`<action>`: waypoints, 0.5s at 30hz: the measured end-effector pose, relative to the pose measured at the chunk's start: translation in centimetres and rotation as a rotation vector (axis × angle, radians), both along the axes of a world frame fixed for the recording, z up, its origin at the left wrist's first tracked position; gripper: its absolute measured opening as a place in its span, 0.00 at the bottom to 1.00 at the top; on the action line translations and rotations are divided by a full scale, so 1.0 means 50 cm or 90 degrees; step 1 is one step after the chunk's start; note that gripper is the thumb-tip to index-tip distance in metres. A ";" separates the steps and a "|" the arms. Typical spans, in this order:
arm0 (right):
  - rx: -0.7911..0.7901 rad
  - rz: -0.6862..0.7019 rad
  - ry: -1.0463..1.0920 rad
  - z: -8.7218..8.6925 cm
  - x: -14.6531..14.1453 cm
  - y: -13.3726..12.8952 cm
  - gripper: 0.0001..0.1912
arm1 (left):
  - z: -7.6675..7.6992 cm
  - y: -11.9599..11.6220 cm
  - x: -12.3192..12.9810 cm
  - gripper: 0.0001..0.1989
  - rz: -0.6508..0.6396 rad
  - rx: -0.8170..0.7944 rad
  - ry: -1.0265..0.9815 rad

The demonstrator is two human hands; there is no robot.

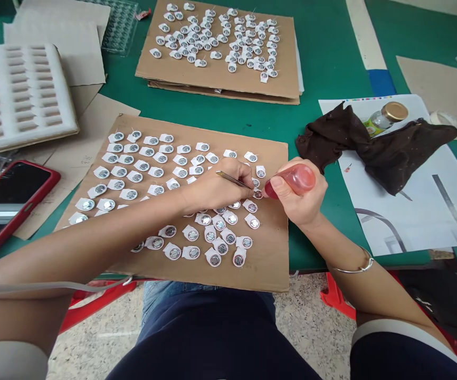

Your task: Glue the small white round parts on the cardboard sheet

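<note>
My left hand (224,182) pinches a pair of slim metal tweezers (231,179), their tips pointing down and right. Wrapped in my right hand (305,195) is a reddish, translucent squeeze bottle (297,178), tilted with its narrow end toward the tweezer tips. Both meet over a small round silver disc on a white tab (257,194) near the right side of a cardboard sheet (272,253). Many similar discs on white tabs (191,233) lie in loose rows across that sheet; my left forearm covers some. Whether the bottle tip touches the disc, I cannot tell.
Behind, a second stack of cardboard (212,89) bears more such discs. A white foam tray (68,100) and a red-cased phone (38,174) sit at left. To the right are a dark cloth (394,158), a gold-lidded glass jar (390,116) and a printed paper sheet (390,221).
</note>
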State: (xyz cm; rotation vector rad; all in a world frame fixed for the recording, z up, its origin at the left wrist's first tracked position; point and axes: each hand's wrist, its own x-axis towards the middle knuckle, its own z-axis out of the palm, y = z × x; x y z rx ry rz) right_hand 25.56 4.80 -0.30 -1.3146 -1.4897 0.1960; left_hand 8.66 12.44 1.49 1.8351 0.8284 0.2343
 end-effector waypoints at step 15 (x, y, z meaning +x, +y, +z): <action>-0.098 0.069 0.502 -0.007 0.094 0.062 0.20 | 0.088 0.047 -0.078 0.07 0.168 0.066 -0.013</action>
